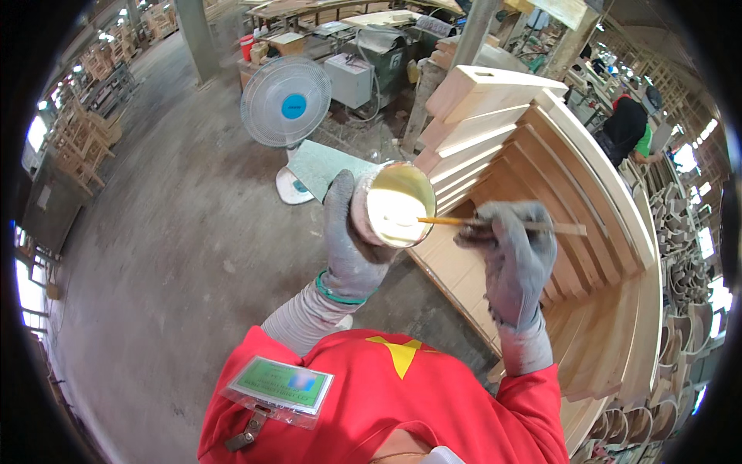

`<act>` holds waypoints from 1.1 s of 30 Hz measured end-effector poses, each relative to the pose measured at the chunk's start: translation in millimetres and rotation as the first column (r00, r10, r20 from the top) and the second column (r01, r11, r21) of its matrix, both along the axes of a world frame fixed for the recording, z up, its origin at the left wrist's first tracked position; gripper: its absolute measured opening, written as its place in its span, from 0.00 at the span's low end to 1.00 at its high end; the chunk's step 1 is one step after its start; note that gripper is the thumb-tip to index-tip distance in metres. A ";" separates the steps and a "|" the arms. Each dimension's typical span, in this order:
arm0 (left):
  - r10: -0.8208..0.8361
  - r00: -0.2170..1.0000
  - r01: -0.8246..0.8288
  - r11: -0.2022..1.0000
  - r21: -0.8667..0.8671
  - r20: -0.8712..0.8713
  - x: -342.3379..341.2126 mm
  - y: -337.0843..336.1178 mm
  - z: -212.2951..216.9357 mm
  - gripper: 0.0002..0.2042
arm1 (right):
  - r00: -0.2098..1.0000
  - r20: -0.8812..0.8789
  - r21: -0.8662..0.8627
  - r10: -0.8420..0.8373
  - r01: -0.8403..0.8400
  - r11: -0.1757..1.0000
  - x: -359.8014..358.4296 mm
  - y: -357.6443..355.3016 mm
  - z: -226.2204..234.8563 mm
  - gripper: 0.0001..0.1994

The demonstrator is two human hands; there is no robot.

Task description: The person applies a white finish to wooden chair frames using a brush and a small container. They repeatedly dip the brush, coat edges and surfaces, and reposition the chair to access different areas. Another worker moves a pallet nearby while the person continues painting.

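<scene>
My left hand (348, 240), in a grey work glove, is closed round a cup (365, 203) and tilts its mouth toward me. Pale, creamy liquid (396, 209) lies inside the cup. A greenish-grey flat sheet (328, 168) sticks out beside the cup, by my left thumb; how it is held is hidden. My right hand (516, 251), gloved too, pinches a thin wooden stick (553, 227). The stick's orange-brown end (437, 221) reaches over the cup's rim to the liquid. Curved wooden parts (479, 127) stand stacked just beyond my right hand.
A standing fan (290, 104) is on the concrete floor (170, 255) ahead. Behind it are a grey box (348, 80) and a cluttered workbench (309, 9). Another person (624, 130) works at the far right. Wooden chair frames (85, 147) stand at the left.
</scene>
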State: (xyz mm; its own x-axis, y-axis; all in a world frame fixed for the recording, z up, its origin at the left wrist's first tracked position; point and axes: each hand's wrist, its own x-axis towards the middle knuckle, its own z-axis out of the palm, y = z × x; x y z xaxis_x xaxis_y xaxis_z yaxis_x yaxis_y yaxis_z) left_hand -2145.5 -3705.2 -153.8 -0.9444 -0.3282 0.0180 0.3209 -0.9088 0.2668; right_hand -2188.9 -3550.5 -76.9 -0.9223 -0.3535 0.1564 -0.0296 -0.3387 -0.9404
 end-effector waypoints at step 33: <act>0.176 0.983 -0.138 0.891 -0.433 0.049 -24.3 -40.0 -15.8 0.19 | 0.874 -0.455 0.402 0.169 0.032 0.915 -210.0 -32.3 134.8 0.18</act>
